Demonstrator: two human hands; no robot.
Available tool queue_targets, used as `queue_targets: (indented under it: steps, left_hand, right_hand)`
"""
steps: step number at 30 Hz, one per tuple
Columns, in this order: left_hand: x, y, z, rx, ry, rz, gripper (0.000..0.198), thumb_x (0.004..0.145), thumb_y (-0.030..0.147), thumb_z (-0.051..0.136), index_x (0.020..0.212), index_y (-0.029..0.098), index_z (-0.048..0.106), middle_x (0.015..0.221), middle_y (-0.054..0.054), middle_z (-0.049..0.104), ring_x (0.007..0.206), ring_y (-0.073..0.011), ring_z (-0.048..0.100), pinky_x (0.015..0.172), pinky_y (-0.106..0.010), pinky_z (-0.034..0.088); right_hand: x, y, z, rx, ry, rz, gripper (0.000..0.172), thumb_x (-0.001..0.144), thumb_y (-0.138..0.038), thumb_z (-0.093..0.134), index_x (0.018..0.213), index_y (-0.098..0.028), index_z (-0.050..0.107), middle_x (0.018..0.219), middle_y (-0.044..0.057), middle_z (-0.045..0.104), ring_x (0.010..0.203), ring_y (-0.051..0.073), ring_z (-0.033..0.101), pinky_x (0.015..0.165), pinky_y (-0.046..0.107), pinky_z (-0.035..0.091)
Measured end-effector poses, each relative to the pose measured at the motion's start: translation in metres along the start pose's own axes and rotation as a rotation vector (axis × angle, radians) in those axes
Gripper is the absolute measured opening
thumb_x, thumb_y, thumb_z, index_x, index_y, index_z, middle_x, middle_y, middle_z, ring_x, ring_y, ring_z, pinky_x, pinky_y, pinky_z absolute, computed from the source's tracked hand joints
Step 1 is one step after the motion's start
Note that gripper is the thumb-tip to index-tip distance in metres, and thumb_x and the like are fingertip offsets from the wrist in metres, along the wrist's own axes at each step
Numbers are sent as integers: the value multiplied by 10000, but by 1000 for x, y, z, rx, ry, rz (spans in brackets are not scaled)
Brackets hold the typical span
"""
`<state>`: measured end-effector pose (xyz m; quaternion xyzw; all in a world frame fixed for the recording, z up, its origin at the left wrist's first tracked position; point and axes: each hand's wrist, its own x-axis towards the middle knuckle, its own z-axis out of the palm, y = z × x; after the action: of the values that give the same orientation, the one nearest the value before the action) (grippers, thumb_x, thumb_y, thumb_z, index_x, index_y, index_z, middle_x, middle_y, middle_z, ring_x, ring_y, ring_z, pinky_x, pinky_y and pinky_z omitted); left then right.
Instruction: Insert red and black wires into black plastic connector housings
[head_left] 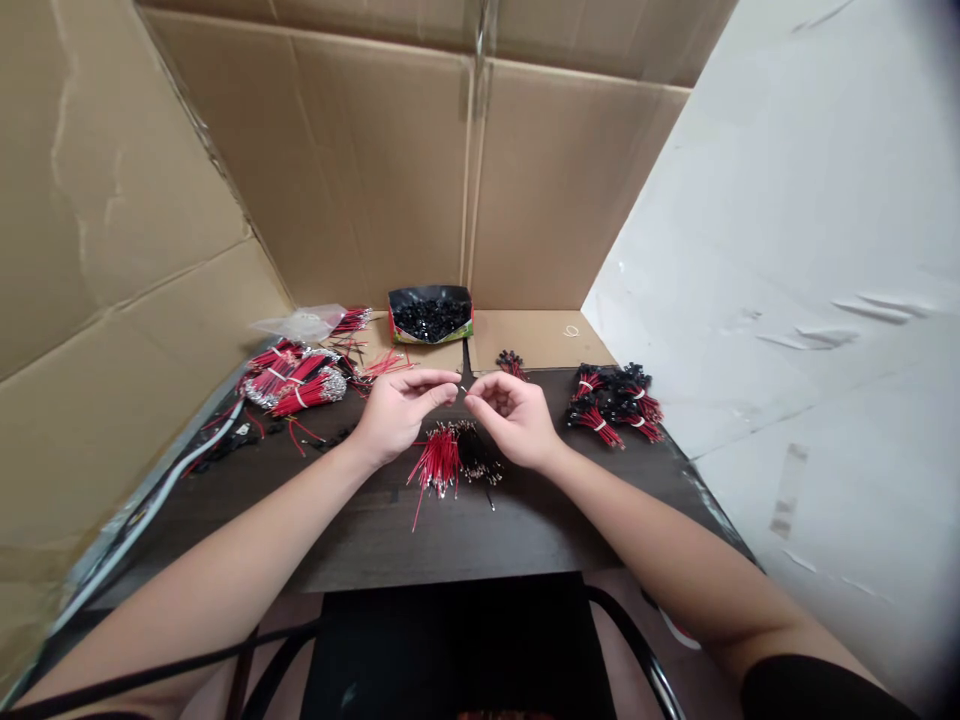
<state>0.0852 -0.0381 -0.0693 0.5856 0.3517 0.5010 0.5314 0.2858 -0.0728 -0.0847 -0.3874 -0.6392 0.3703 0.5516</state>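
Bundles by your table's right edge look done; loose wires remain. I can't tell your left hand's or right hand's grip.

Hands nearly touching (forearms converging).

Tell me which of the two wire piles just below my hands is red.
The left pile, nearer your left hand; the right pile beside it is black.

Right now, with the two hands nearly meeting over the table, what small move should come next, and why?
Probably ease the right hand slightly toward the left hand: only a narrow gap parts them, and a small pale tip shows there. Which hand holds it is unclear.
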Motion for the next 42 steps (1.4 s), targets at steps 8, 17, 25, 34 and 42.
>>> queue_targets:
  steps: [8,17,25,34,42]
  left_hand:
    - [-1,3,4,-140,-32,-84,376,752,381,996,1001,133,863,884,-115,827,745,-194,766,791,-366,664]
    - [1,0,2,-253,-15,-180,382,681,384,1033,927,138,875,867,-118,819,727,-185,750,742,-348,660]
    - [2,-2,3,-301,-21,-193,365,663,378,1048,908,162,884,816,-84,800,732,-150,732,756,-301,644]
    - [2,-3,1,-291,-50,-210,356,667,359,1045,925,171,887,851,-91,813,741,-164,737,825,-360,654]
    - [2,-3,0,-292,-65,-220,352,664,365,1046,924,184,892,836,-86,813,725,-155,733,795,-333,654]
  right_hand:
    - [0,-1,0,-7,-12,12,273,970,-467,766,932,-203,712,815,35,717,650,141,593,594,284,468]
    - [0,-4,0,-43,2,-24,232,975,-431,762,932,-209,712,778,18,692,615,130,560,565,280,452]
    - [-3,-5,0,-47,-20,-61,188,977,-384,760,924,-211,710,777,12,694,599,123,549,560,280,444]
    - [-3,-6,0,-19,-34,-22,269,981,-467,752,921,-209,708,806,29,721,629,135,597,585,286,492]
    - [-3,-8,2,30,-28,13,264,961,-451,773,902,-201,712,794,33,726,625,133,606,571,276,492]
